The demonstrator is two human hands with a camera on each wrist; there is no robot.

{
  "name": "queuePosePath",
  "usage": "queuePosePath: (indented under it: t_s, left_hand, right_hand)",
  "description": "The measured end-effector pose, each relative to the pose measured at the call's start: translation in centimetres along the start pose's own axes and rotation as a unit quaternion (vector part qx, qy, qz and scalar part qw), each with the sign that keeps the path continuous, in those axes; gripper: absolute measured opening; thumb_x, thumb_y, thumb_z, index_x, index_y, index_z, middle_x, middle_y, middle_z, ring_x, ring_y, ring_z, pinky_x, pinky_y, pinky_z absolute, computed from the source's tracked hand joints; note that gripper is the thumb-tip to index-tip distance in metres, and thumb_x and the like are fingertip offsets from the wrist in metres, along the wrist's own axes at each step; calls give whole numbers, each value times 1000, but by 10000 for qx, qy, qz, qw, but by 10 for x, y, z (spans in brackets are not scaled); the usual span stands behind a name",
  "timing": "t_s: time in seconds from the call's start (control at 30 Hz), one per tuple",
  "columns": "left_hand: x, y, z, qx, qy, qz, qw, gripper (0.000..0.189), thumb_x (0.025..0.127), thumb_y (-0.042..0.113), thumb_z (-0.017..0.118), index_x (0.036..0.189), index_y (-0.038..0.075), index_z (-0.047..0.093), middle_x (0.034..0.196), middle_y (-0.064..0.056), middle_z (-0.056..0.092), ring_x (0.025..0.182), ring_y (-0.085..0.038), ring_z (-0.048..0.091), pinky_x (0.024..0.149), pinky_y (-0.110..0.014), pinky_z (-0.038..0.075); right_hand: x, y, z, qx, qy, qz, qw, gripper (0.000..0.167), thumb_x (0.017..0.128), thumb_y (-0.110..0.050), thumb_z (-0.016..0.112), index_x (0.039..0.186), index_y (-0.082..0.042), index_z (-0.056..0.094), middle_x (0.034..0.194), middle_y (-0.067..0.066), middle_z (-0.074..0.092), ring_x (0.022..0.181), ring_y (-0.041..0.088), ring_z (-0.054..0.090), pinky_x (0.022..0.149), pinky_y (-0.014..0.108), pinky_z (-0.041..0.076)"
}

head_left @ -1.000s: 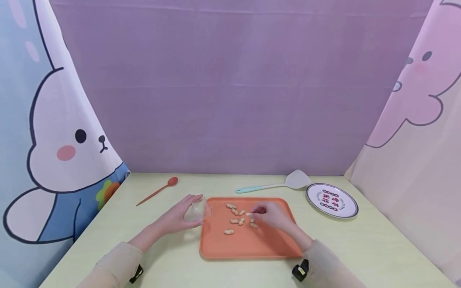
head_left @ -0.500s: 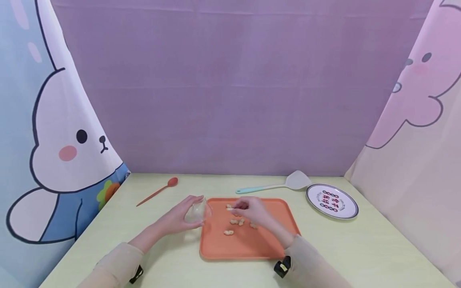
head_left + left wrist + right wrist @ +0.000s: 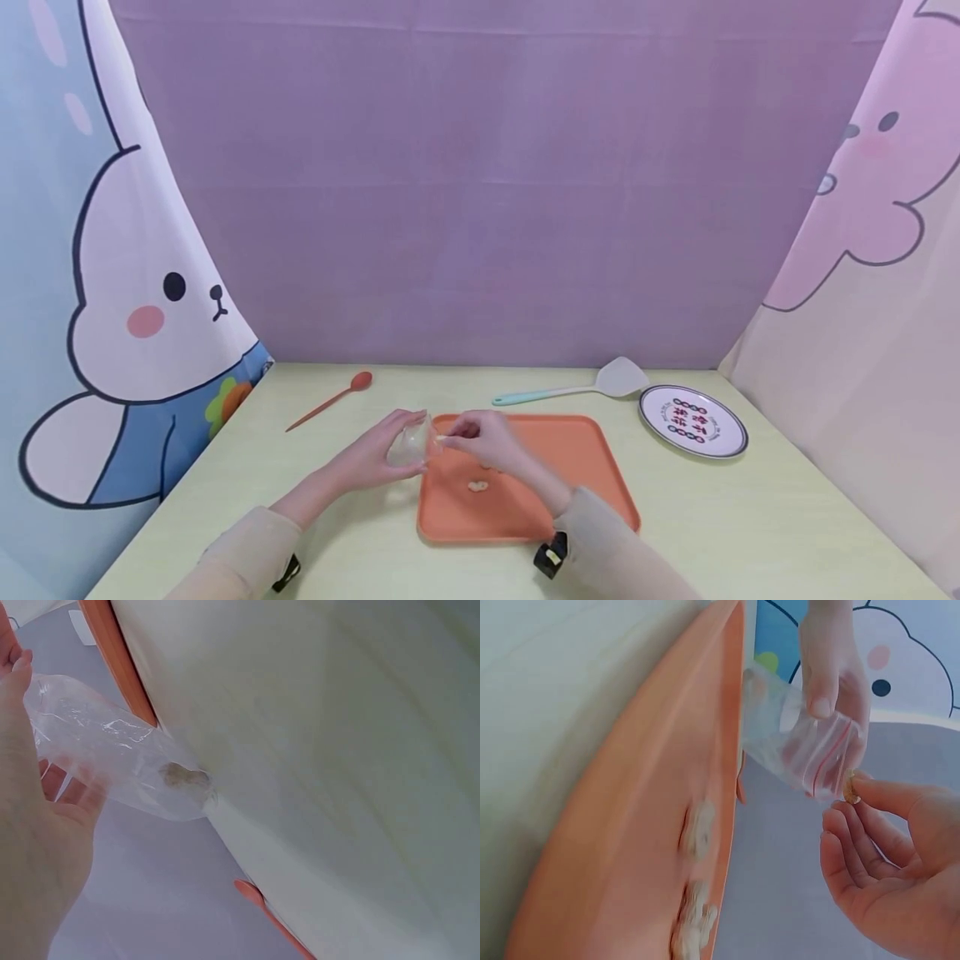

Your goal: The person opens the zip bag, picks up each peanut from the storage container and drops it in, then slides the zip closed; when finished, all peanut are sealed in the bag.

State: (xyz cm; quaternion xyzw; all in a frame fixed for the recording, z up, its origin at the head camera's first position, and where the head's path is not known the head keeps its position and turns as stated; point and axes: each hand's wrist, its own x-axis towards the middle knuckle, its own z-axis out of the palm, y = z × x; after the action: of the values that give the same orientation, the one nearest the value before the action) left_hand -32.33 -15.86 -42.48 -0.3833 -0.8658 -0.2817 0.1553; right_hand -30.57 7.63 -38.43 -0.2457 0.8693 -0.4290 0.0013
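My left hand point(image 3: 375, 457) grips a clear zip bag point(image 3: 112, 742) with a red line along its mouth, held at the tray's left edge. Inside its bottom end lies a brownish peanut shape point(image 3: 185, 777). Between thumb and fingertips, my right hand point(image 3: 487, 442) pinches a peanut point(image 3: 850, 787) right at the bag's mouth. Beneath my right hand, several peanuts in shells lie on the orange tray point(image 3: 570, 483); one peanut point(image 3: 477, 486) shows plainly near the front, while my right hand and forearm hide others in the head view.
A red spoon point(image 3: 330, 402) lies at the back left of the table. Behind the tray rests a turner point(image 3: 555, 390) with a pale green handle. To the right stands a white plate point(image 3: 723, 429) with red print. Purple cloth point(image 3: 480, 208) hangs behind the table.
My right hand has moved left across the tray, carrying a pinched peanut from among the others to the bag's mouth. The left hand and bag have stayed nearly still.
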Motion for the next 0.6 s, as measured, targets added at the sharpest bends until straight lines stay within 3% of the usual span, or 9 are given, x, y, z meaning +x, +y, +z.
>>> queuePosePath:
  t_s: [0.27,0.5,0.6]
  left_hand:
    - [-2,0,2,-59,-67,11,10000,76,79,46,71,137,5,44,125,-4,54,114,-17,53,94,-40,49]
    - [0,0,2,-143,30,52,9999,75,79,43,73,136,4,45,125,-7,55,117,-18,52,95,-41,48]
    - [0,0,2,-148,31,7,9999,75,79,45,72,136,5,45,126,-6,55,118,-18,52,97,-41,47]
  right_hand:
    - [9,-2,15,-1,39,-104,9999,12,85,-25,70,90,-14,72,81,-3,69,71,13,63,61,20,51]
    - [9,-1,16,200,6,-258,9995,14,86,-20,68,94,-9,72,84,1,69,78,26,66,62,20,52]
    - [8,-2,15,190,33,-293,9994,16,86,-20,68,95,-8,72,85,1,70,75,20,65,62,20,52]
